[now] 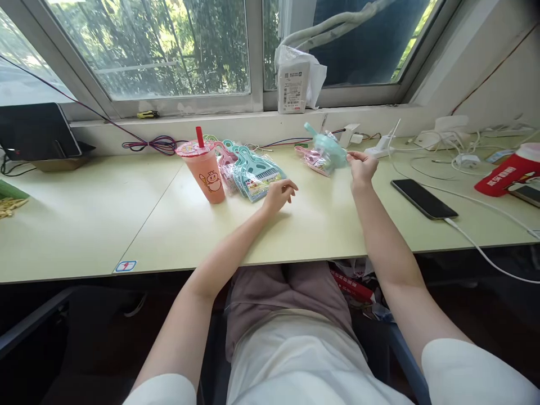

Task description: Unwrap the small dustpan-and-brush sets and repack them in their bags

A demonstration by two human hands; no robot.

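My right hand (363, 166) is pinched on the near edge of a teal plastic piece in a clear wrapper (331, 149), blurred, with a handle-like end pointing back left. Beneath it on the table lies a pink wrapped piece (314, 160). My left hand (280, 194) rests on the tabletop with loosely bent fingers apart and nothing in them. It is beside a heap of wrapped teal handled pieces (258, 171), one bearing a barcode label. Pink wrapped pieces (226, 163) are partly hidden behind a cup with a red straw (205, 174).
A black phone (424, 198) charges on a white cable at right, near a red cup (502, 175) and a power strip (379, 147). Coiled cables (152, 145) lie along the wall. A tablet (37, 132) stands far left. A white box (292, 89) is on the windowsill.
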